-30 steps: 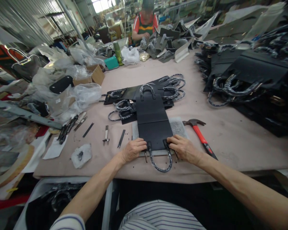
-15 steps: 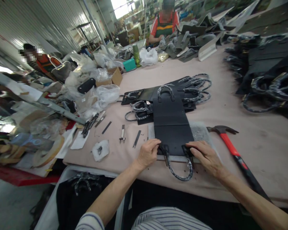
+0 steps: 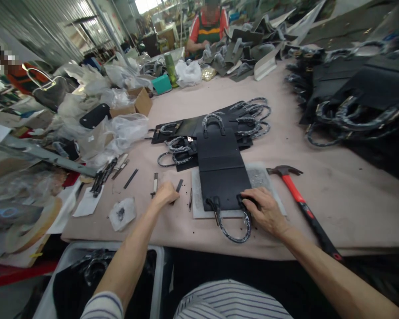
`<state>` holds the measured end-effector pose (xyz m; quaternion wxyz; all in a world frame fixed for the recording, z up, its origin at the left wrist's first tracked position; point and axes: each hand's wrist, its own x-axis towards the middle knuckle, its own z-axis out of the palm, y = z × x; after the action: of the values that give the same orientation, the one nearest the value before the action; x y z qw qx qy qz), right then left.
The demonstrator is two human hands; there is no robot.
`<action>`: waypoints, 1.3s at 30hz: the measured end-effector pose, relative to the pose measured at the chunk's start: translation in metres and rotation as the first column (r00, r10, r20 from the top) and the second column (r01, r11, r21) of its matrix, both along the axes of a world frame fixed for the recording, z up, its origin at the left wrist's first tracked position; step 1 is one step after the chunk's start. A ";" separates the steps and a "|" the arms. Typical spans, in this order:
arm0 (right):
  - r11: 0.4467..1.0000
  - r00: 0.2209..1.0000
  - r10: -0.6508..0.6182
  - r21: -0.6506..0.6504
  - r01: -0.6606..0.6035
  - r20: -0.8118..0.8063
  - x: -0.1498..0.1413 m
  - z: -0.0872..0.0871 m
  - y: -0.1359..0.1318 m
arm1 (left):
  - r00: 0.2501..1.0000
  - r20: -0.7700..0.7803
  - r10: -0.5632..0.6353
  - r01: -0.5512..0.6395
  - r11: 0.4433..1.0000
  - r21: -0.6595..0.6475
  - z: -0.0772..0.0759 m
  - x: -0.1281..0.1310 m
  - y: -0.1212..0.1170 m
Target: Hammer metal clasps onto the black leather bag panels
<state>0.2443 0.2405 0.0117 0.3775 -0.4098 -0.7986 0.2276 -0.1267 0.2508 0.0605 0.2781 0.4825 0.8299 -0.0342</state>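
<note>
A black bag panel [image 3: 222, 166] with a plastic-wrapped handle at each end lies on a pale slab [image 3: 199, 212]. My right hand [image 3: 264, 210] is closed at the panel's near right corner, thumb and fingers on the base of the near handle [image 3: 236, 239]. To the left, my left hand [image 3: 166, 193] is down on the table, its fingertips closed on a flat dark pronged tool [image 3: 179, 186]. Beside that hand lies a small metal tool [image 3: 155, 181]. A thin pointed tool [image 3: 190, 199] rests next to the slab.
A hammer [image 3: 294, 190] with a red and black handle lies right of the slab. More black panels [image 3: 182, 128] with wrapped handles lie behind, and a larger pile [image 3: 352, 93] at right. A grey bin [image 3: 159, 266] stands below the table edge. A co-worker [image 3: 208, 31] sits across.
My left hand has left the panel's near left corner and moved left to the flat dark tool. My right hand stays on the handle base. The view has shifted to the right.
</note>
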 end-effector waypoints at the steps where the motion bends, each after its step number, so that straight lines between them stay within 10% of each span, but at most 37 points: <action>1: 1.000 1.000 -0.002 -0.002 0.002 -0.002 0.000 0.001 0.000 | 1.000 0.028 0.007 -0.007 1.000 0.001 0.000 -0.001 0.002; 6: 1.000 1.000 -0.008 -0.007 0.007 -0.021 0.000 0.003 -0.001 | 0.928 0.337 0.161 -0.169 0.986 -0.006 0.002 -0.014 -0.007; 12: 1.000 0.999 0.002 0.008 -0.002 -0.039 0.000 0.001 0.000 | 0.247 0.930 0.270 -0.507 0.854 -0.114 -0.006 -0.004 -0.032; 17: 1.000 0.999 0.002 0.011 -0.002 -0.033 0.001 -0.001 0.000 | 0.015 0.997 0.082 -0.552 0.831 -0.060 -0.014 0.050 -0.037; 27: 1.000 1.000 -0.002 0.006 0.002 -0.030 0.002 0.000 0.000 | 0.453 0.839 -0.301 -0.437 0.746 0.503 -0.036 0.128 -0.035; 39: 0.999 0.999 0.003 0.043 -0.001 -0.040 0.001 -0.003 0.001 | 0.621 0.669 -0.408 -0.280 0.682 0.676 -0.040 0.130 -0.042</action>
<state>0.2452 0.2419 0.0086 0.4018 -0.3961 -0.7960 0.2190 0.0037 0.2089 0.0206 0.3918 0.5481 0.5446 0.4995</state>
